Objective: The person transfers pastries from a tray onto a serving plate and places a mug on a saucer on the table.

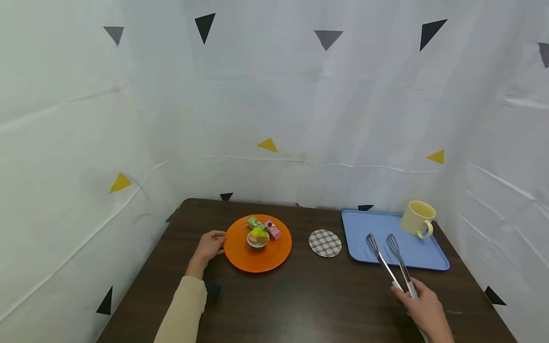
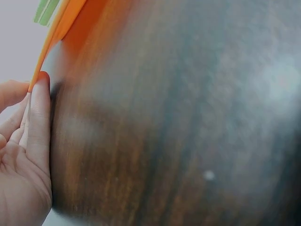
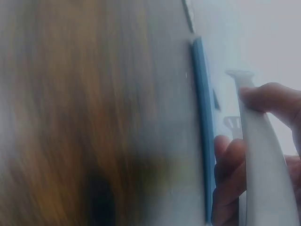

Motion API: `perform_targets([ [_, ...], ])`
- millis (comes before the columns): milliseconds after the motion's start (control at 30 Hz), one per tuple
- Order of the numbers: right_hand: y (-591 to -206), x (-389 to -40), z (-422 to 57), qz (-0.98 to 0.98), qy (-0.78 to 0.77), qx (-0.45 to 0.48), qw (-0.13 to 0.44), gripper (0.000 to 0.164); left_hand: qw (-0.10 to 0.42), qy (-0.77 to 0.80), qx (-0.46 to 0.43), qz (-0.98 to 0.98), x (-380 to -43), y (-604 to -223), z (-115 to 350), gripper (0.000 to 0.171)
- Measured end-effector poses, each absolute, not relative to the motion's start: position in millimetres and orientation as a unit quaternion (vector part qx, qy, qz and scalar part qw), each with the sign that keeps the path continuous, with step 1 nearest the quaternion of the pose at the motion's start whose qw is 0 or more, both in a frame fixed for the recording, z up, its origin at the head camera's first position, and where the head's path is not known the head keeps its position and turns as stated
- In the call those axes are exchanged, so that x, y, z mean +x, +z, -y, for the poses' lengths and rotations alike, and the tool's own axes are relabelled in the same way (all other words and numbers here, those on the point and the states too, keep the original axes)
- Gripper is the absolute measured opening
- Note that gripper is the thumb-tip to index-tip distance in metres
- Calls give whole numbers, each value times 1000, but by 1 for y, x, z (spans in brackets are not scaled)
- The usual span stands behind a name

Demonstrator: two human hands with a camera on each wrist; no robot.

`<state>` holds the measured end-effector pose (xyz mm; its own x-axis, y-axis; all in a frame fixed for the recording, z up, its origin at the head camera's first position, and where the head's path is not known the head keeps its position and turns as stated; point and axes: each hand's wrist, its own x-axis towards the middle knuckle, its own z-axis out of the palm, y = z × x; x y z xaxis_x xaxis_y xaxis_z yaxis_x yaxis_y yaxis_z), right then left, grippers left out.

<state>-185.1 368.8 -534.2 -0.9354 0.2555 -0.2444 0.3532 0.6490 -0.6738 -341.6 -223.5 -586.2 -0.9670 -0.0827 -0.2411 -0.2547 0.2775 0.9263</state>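
My left hand point(image 1: 210, 247) pinches the left rim of an orange plate point(image 1: 240, 259); in the left wrist view, thumb and fingers point(image 2: 40, 108) take its edge from both sides. On the plate sit a small cupcake-like item point(image 1: 258, 237) in a pale cup with yellow and green on top, a green piece point(image 1: 255, 222) and a pink piece point(image 1: 273, 229). My right hand point(image 1: 424, 307) grips metal tongs point(image 1: 403, 269) by their pale handles. The tong arms stand apart with nothing between them, and their slotted heads overlap a blue tray point(image 1: 358, 228) in the head view.
A pale yellow mug point(image 1: 416, 219) stands at the tray's back right. Between plate and tray lies a round plaid coaster point(image 1: 325, 243). The dark wooden table point(image 1: 309, 300) is bordered by white sheeting point(image 1: 279, 95) with coloured triangles, at the back and both sides.
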Motion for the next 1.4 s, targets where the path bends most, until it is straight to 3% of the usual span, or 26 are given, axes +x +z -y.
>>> perform_targets([
  [467,-540,-178,-398,-898,-350,257,70,92,78,589,-103,-798,-339,-585,225,38],
  [1133,-539,-184,-407,-921,-272,255,110,100,72,586,-109,-800,-337,-584,225,38],
  [1400,-536,-185,-395,-922,-214,303,112,86,68,589,-101,-799,-338,-584,224,39],
])
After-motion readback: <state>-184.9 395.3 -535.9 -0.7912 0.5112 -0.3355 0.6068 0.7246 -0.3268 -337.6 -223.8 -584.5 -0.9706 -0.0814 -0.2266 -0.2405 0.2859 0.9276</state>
